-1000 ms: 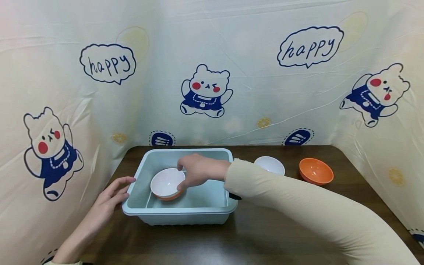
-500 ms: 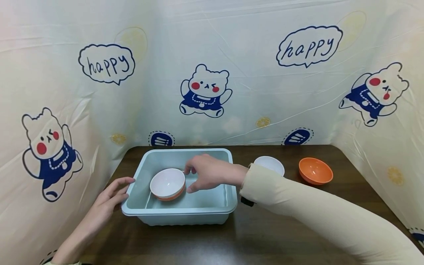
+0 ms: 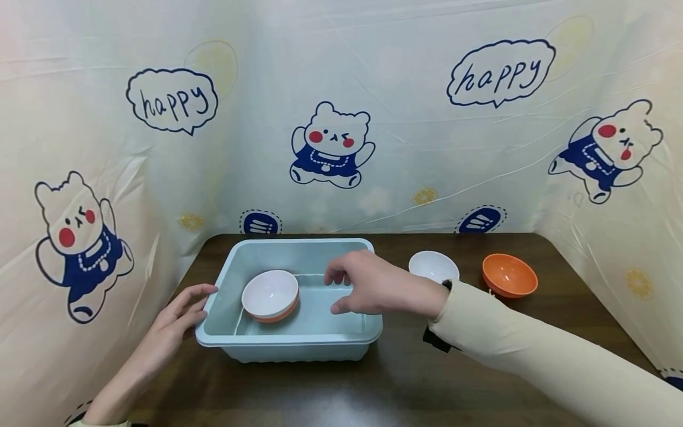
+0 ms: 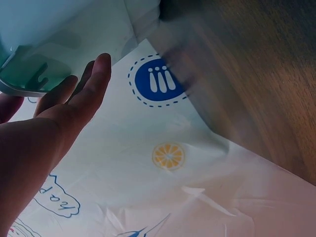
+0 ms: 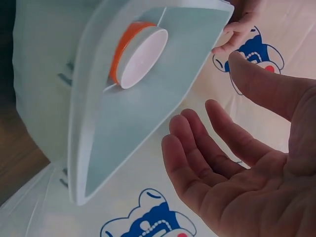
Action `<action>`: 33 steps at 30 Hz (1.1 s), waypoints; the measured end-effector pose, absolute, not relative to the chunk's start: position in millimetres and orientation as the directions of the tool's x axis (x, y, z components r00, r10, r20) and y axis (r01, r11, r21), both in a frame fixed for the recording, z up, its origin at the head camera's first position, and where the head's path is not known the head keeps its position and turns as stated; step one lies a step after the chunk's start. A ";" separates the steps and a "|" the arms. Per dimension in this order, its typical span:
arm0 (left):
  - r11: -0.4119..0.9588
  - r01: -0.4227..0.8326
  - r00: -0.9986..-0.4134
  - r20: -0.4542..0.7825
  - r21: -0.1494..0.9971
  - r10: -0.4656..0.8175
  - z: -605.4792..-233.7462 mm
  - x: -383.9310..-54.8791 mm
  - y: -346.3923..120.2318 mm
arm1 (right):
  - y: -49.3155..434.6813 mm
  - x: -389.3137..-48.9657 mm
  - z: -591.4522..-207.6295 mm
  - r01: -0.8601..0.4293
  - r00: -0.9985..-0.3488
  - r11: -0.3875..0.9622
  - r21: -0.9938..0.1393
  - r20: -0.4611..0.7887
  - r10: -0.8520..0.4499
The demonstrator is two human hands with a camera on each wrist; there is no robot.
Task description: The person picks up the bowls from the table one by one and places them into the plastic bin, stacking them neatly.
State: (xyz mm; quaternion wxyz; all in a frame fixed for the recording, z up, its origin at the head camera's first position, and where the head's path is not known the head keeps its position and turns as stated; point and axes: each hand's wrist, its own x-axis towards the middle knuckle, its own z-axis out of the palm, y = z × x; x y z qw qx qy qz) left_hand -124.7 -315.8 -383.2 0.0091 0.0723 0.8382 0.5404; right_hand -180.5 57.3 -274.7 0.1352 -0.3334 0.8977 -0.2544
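A light blue plastic basin [image 3: 288,340] stands on the table's left half. Inside it, a white bowl [image 3: 270,293] sits nested in an orange bowl [image 3: 278,317], whose rim edge shows below the white one. My right hand [image 3: 370,281] is over the basin's right part, thumb and fingers spread apart, holding nothing. The right wrist view shows its palm and loosely bent fingers [image 5: 187,148] apart from the bowls. At the basin's left rim rests my left hand [image 3: 173,323], its fingers fairly straight against the edge; the left wrist view shows these fingers [image 4: 91,89] beside the basin wall.
Behind my right forearm, a second white bowl [image 3: 434,264] stands on the dark wooden table [image 3: 427,373]. Farther right is another orange bowl [image 3: 509,276]. A printed cloth [image 3: 405,148] with bears encloses the table at the back and sides.
My right hand has let go of the white bowl and moved right, away from the stacked bowls. The left hand has stayed at the basin rim.
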 end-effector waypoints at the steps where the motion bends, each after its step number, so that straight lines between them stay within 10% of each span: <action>1: 0.407 0.108 -0.990 0.059 0.907 0.129 -383.1 -124.8 -315.6 | 60.3 -178.9 -274.4 -0.528 -0.744 0.645 -0.553 -0.066 -0.665; 33: 0.419 0.084 -0.992 0.037 0.904 0.119 -383.7 -125.6 -315.8 | 153.4 -153.7 -300.5 -0.468 -0.843 0.588 -0.660 0.135 -0.520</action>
